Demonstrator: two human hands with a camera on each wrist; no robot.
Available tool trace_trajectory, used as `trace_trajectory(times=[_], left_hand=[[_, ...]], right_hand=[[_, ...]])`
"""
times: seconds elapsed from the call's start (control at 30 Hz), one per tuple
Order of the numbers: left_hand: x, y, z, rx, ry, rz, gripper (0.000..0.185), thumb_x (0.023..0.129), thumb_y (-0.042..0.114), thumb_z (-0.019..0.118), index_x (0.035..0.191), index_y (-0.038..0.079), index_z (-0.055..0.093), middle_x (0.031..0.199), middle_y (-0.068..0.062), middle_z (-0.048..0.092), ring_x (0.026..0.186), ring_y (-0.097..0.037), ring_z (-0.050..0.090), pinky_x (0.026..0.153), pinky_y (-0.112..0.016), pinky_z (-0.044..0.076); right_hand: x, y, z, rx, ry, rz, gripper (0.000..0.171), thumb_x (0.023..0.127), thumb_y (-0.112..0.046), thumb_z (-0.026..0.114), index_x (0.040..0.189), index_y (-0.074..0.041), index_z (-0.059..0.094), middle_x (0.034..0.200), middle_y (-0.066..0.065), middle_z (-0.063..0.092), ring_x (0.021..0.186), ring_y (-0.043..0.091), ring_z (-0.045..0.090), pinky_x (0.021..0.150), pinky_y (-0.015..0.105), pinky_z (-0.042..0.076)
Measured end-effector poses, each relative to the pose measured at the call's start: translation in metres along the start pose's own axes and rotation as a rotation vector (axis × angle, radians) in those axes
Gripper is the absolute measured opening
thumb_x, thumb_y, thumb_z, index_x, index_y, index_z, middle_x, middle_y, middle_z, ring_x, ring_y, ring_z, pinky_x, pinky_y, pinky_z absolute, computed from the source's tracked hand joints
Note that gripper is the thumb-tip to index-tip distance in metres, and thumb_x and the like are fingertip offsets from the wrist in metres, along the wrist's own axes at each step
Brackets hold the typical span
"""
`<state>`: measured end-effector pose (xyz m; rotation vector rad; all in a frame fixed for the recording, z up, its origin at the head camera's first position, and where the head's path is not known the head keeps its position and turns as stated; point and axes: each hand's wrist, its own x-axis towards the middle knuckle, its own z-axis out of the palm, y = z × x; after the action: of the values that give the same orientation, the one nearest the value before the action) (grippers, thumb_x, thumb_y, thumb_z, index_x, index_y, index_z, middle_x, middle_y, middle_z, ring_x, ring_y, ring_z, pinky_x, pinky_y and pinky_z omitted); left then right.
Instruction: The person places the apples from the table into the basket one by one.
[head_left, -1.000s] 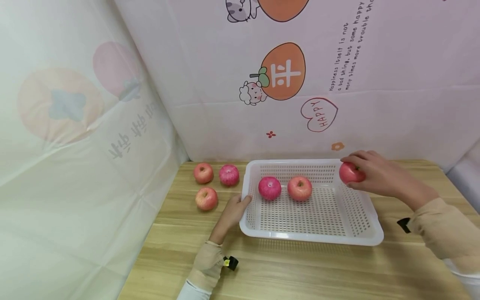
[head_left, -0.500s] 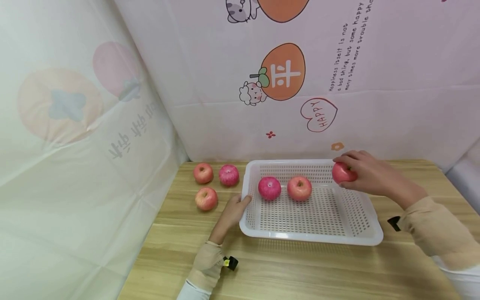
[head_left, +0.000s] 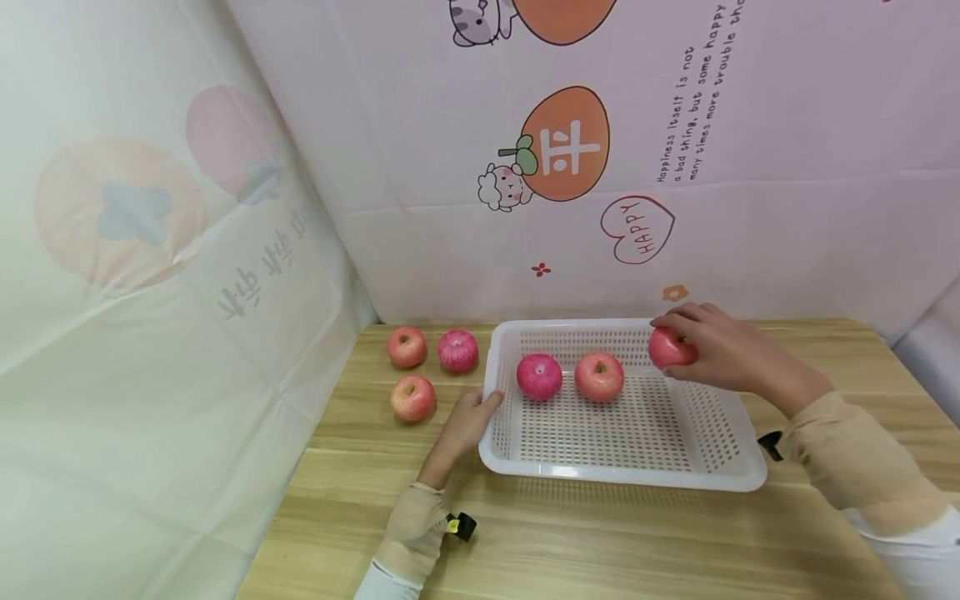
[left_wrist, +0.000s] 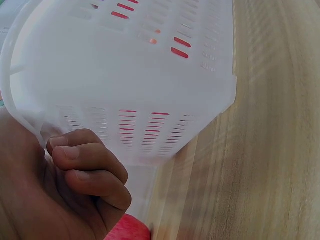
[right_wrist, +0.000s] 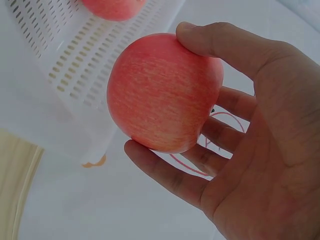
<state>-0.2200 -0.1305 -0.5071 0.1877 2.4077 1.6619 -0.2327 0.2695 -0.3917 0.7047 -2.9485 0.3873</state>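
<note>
Head view gives the full layout: right hand [head_left: 720, 354] grips a red apple [head_left: 670, 347] over the far right corner of the white basket [head_left: 738, 467], above the rim and not resting on the basket floor; left hand [head_left: 461, 423] sits at the basket's near left rim, fingers curled, thumb on the edge. Two more apples in the basket, a deep pink one [head_left: 538, 376] and an orange-red one [head_left: 598, 376], side by side near the far wall, apart from the held one. Three loose apples [head_left: 412, 397] lie on the wooden table [head_left: 570, 542] left of the basket. Right wrist view adds what head view hides: thumb and fingers [right_wrist: 165, 172] wrap the apple from both sides, skin smooth with fine pink-red streaks over paler yellow, round shape. Left wrist view shows the basket wall close up: thin glossy plastic, rows of slotted holes, rounded corner, red showing through the slots; curled fingers [left_wrist: 87, 167] tucked against the wall under the rim, a bit of apple at the bottom edge. Table is pale wood grain, backdrop a wrinkled printed sheet
</note>
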Motion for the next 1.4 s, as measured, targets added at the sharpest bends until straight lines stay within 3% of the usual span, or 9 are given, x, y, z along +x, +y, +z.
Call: trace_trajectory(times=[0.37,1.4], left_hand=[[0.0,0.0,-0.001,-0.012,-0.009,-0.004,0.05,0.111,0.037,0.047,0.134,-0.003,0.067,0.11,-0.023,0.078,0.09,-0.023,0.078,0.075,-0.035,0.065],[0.0,0.0,-0.001,0.005,-0.006,-0.004,0.051,0.112,0.037,0.046,0.136,-0.003,0.065,0.109,-0.021,0.078,0.089,-0.024,0.078,0.073,-0.036,0.065]], right_hand=[[0.003,-0.007,0.006,0.005,0.012,-0.026,0.062,0.083,-0.027,0.088,0.138,-0.007,0.067,0.139,0.019,0.061,0.122,0.039,0.057,0.087,0.056,0.061],[0.019,-0.032,0.025,0.025,-0.003,-0.091,0.062,0.081,-0.024,0.089,0.138,-0.009,0.068,0.138,0.017,0.063,0.124,0.041,0.058,0.092,0.06,0.059]])
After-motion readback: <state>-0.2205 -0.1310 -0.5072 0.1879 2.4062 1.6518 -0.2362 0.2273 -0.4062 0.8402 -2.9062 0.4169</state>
